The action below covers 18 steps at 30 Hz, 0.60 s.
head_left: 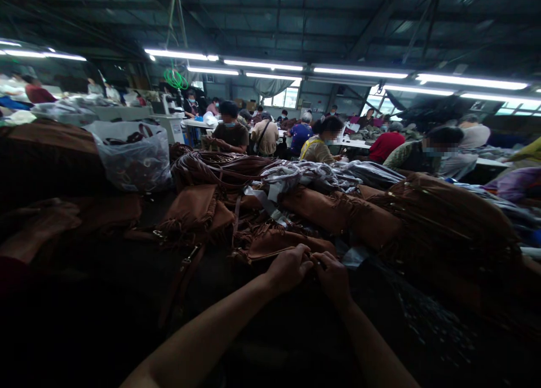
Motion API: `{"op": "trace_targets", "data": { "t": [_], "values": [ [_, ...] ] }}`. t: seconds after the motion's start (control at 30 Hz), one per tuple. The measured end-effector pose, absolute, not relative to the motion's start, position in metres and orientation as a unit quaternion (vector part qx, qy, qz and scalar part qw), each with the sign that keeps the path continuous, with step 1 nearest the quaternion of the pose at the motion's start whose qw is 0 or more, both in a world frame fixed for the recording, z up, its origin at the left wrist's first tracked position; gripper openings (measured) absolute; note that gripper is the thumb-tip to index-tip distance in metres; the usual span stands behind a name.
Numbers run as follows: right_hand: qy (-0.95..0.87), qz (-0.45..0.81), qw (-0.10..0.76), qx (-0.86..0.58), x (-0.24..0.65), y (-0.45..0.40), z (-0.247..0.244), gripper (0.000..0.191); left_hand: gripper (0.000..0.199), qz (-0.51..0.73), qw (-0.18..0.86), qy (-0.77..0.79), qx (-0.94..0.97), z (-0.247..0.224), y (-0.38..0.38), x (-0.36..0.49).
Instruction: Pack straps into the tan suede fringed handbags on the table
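Observation:
A brown fringed bag [279, 241] lies in front of me with its zipped edge toward my hands. My left hand [289, 268] is closed in a pinch at the right end of that edge. Close beside it, my right hand [332, 272] pinches the same end of the bag, fingertips nearly meeting the left ones. The small part between the fingers is too dark to make out. To the left, a strap with a metal clasp [188, 259] hangs down over the dark table edge.
Brown fringed bags [190, 205] and a large pile [448, 213] surround the work spot. Behind lie bundled straps [220, 165] and plastic-wrapped straps [296, 174]. A clear plastic bag [131, 157] stands at left. A co-worker's hand [53, 219] is at far left; several people sit beyond.

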State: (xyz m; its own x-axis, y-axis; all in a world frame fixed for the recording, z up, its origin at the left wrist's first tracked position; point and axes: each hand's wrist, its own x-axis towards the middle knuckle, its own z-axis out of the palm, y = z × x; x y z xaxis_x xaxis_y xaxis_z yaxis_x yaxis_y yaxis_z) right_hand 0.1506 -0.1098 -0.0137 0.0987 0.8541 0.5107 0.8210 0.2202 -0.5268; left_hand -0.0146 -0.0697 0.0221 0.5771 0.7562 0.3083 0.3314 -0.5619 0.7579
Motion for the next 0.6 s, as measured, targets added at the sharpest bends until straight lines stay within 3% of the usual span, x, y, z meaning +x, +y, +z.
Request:
{"op": "trace_targets", "data": {
  "t": [0.23, 0.43, 0.6],
  "values": [
    [-0.666, -0.016, 0.378, -0.643, 0.147, -0.111, -0.013, 0.028, 0.022, 0.298, 0.241, 0.313, 0.869, 0.072, -0.025, -0.004],
    [-0.671, -0.011, 0.368, -0.644, 0.15, -0.112, -0.015, 0.025, 0.022, 0.256, 0.193, 0.3, 0.898, 0.078, 0.034, 0.049],
    [-0.671, -0.029, 0.387, -0.632, 0.15, -0.108, -0.023, 0.022, 0.028, 0.219, 0.067, 0.319, 0.92, 0.088, 0.115, 0.108]
  ]
}}
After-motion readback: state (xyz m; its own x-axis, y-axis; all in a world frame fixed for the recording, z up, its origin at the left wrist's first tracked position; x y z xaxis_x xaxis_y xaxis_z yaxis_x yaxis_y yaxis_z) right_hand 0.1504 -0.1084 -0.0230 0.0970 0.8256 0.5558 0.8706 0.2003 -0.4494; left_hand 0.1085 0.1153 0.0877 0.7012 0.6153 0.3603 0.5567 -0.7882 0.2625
